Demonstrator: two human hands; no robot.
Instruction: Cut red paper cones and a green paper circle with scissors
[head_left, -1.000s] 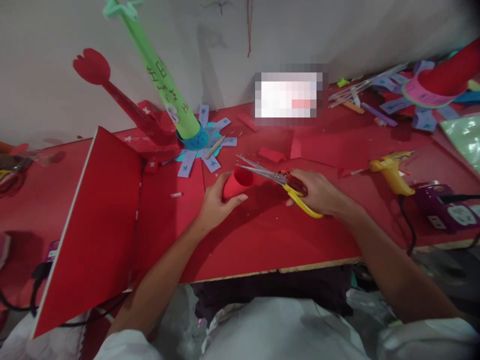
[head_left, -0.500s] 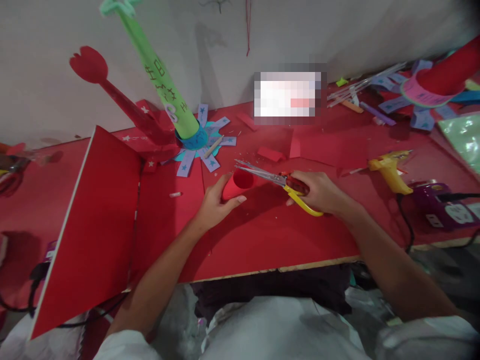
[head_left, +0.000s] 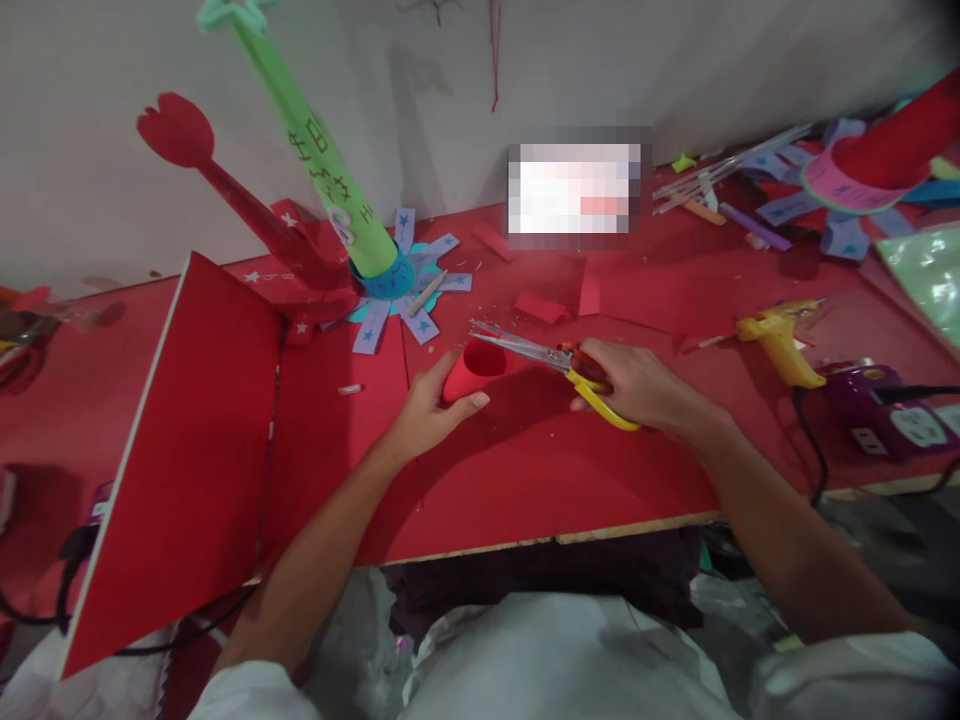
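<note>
Tube (head_left: 466, 375), red, open-mouthed, at centre of frame: probably light, thin-walled, easily dented; best held lightly round the body, clear of the rim. Left hand (head_left: 429, 412): curled round the tube, thumb along its near side. Scissors (head_left: 559, 360), right of centre: seemingly stiff, best taken by the handles. Right hand (head_left: 634, 385): wrapped about those handles; blades by the rim, contact unclear.
</note>
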